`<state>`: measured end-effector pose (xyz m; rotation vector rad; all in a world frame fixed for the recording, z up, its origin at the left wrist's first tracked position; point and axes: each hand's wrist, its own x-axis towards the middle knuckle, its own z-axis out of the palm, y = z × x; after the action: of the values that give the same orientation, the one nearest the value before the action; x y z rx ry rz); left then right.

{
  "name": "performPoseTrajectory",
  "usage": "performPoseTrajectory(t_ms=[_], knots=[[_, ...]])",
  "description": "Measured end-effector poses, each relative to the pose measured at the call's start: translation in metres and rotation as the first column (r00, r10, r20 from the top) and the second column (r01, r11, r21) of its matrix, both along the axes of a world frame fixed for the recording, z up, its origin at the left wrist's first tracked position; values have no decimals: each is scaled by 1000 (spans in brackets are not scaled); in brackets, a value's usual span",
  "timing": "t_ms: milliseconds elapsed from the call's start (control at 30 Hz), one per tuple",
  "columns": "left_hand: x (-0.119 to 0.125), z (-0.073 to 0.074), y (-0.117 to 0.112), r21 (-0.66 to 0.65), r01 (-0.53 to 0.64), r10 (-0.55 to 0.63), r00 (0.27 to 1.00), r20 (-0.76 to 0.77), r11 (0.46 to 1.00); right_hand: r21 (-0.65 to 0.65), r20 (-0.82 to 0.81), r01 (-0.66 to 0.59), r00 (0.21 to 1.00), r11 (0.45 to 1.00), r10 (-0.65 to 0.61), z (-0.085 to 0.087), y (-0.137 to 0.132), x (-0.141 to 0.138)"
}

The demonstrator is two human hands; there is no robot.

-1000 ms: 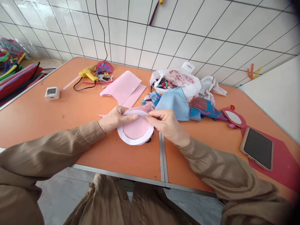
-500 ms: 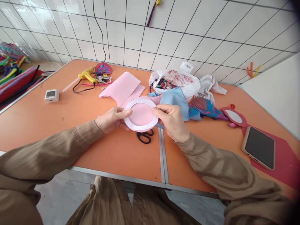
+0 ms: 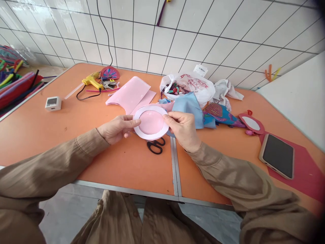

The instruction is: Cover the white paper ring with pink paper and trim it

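Observation:
My left hand (image 3: pixel 117 128) pinches the left edge of a white paper ring (image 3: pixel 149 136), its thumb lying on top. My right hand (image 3: pixel 185 130) grips the ring's right edge between thumb and fingers. A pink round sheet (image 3: pixel 151 122) shows through the ring's opening and seems to lie against its back. Both are held above the table, tilted toward me. Just below them lie black-handled scissors (image 3: pixel 155 147), with the blades hidden. Behind the ring is folded pink paper (image 3: pixel 130 93) with a curved cutout.
On the orange table (image 3: pixel 114 169) are a yellow glue gun (image 3: pixel 92 81), keys (image 3: pixel 109 83), a white box (image 3: pixel 53 103), a plastic bag of trinkets (image 3: pixel 200 86), blue cloth (image 3: pixel 189 108) and a phone (image 3: pixel 278 155) on red paper (image 3: pixel 304 176). A tiled wall (image 3: pixel 144 37) stands behind.
The view has shifted slightly. Both hands still hold the ring in nearly the same place. Some left fingers have slid out a little from beneath the edge.

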<state>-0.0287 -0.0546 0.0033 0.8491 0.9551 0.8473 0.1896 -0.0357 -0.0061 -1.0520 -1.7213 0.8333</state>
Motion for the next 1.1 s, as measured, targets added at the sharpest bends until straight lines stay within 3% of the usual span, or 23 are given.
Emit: performPoseTrajectory(t_ms=[167, 300, 500, 700, 900, 1100], knots=[[2, 0, -1, -30, -72, 72, 997, 2, 997, -11, 9, -26, 1000, 1000, 26, -2, -5, -3], [1, -8, 0, 55, -93, 99, 990, -103, 994, -38, -27, -23, 999, 999, 22, -4, -6, -4], [11, -17, -5, 109, -65, 57, 995, 79, 992, -94, -72, -19, 997, 995, 12, -4, -7, -5], [16, -21, -10, 159, -191, 185, 981, 50, 969, -134, -77, -30, 997, 990, 20, -7, -10, -7], [19, -21, -11, 115, -187, 181, 982, 56, 976, -136, -90, -45, 995, 990, 33, -8, -12, -9], [18, -20, -13, 154, -195, 197, 980, 6, 969, -170, -116, -71, 992, 983, 51, -11, -12, -8]])
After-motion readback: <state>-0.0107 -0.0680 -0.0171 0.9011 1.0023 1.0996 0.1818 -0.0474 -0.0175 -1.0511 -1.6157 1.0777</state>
